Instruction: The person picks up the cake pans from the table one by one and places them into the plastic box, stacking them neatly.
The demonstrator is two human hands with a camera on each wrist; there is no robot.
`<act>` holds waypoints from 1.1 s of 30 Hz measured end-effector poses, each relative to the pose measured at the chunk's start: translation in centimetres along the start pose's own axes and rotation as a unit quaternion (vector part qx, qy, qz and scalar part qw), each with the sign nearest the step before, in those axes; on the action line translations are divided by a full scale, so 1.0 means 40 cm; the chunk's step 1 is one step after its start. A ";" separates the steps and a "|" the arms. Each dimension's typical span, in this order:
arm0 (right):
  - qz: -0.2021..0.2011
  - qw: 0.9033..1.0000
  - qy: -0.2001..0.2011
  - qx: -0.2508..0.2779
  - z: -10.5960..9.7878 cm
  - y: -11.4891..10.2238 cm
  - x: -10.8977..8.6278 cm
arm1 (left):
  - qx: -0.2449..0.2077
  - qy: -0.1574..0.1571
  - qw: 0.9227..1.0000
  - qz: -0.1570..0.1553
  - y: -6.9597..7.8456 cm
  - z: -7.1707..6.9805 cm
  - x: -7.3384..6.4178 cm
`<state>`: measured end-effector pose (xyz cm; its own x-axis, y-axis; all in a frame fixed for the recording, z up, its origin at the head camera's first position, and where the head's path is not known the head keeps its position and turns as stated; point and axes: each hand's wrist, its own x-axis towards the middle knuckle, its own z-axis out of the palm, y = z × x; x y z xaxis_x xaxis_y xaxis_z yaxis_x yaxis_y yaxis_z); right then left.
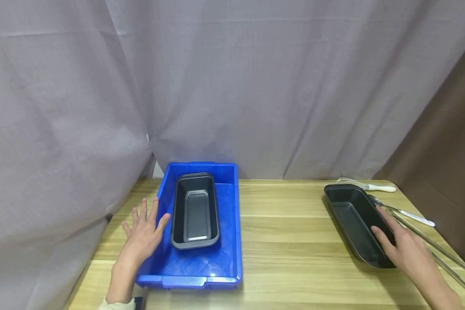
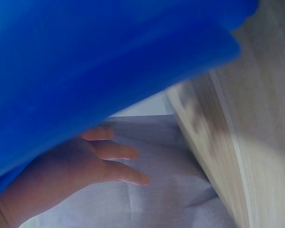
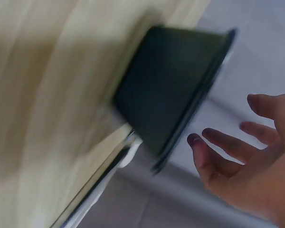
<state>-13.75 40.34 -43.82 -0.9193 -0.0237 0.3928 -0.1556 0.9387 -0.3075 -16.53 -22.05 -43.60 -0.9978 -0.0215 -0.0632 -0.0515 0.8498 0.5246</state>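
Note:
A dark loaf pan [image 1: 196,215] sits inside the blue plastic bin [image 1: 227,258], toward its back. My left hand [image 1: 141,239], fingers spread, is at the bin's left side; the left wrist view shows this hand [image 2: 71,166] partly covered by the blue wall [image 2: 109,71]. A second dark loaf pan [image 1: 348,213] stands slanted on the table at the right. Over its right edge in the head view is my right hand [image 1: 408,252]. Seen from the right wrist, that hand [image 3: 256,161] has loosely bent fingers with a gap between them and the pan [image 3: 166,85].
Behind and right of the second pan lie a whisk [image 1: 372,187] with a white handle, a spoon [image 1: 414,217] with a pale handle, and long metal tongs [image 1: 445,249]. Grey cloth [image 1: 255,86] hangs along the back and left of the wooden table [image 1: 283,241]; brown cloth [image 1: 445,142] hangs at right.

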 end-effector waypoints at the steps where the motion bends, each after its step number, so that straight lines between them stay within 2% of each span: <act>1: 0.002 1.000 -0.003 -0.009 -0.001 0.020 0.001 | -0.001 0.000 1.000 0.000 0.000 0.001 0.000; 7: -0.021 0.999 -0.009 -0.035 0.016 0.131 -0.001 | 0.001 0.002 1.000 0.002 -0.001 0.005 0.002; 12: -0.048 0.999 0.008 0.005 0.041 0.185 0.001 | -0.005 0.006 1.000 0.000 -0.003 0.005 0.003; 15: -0.024 0.999 -0.004 0.042 0.043 0.195 0.003 | -0.008 0.005 1.000 -0.001 -0.003 0.005 0.003; 19: 0.022 0.995 -0.048 0.090 0.044 0.196 -0.003 | -0.008 0.006 1.000 0.000 -0.004 0.006 0.003; 25: 0.025 0.971 -0.101 0.217 0.064 0.214 -0.018 | -0.009 0.007 1.000 0.001 -0.003 0.003 0.003; 29: 0.054 0.956 -0.152 0.247 0.070 0.224 -0.029 | -0.006 0.007 1.000 0.003 -0.001 0.002 0.003; 31: 0.057 0.943 -0.178 0.274 0.074 0.226 -0.032 | -0.007 0.008 1.000 0.004 -0.001 0.002 0.003; 32: 0.057 0.934 -0.188 0.298 0.077 0.225 -0.033 | -0.008 0.006 1.000 0.003 -0.001 0.002 0.002; 33: 0.052 0.920 -0.202 0.333 0.081 0.225 -0.033 | -0.008 0.007 1.000 0.002 -0.001 0.002 0.002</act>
<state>-15.09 47.70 -49.90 -0.9800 -0.1981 0.0177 -0.1220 0.5280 -0.8404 -16.62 -22.04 -43.69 -0.9985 -0.0250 -0.0489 -0.0474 0.8410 0.5390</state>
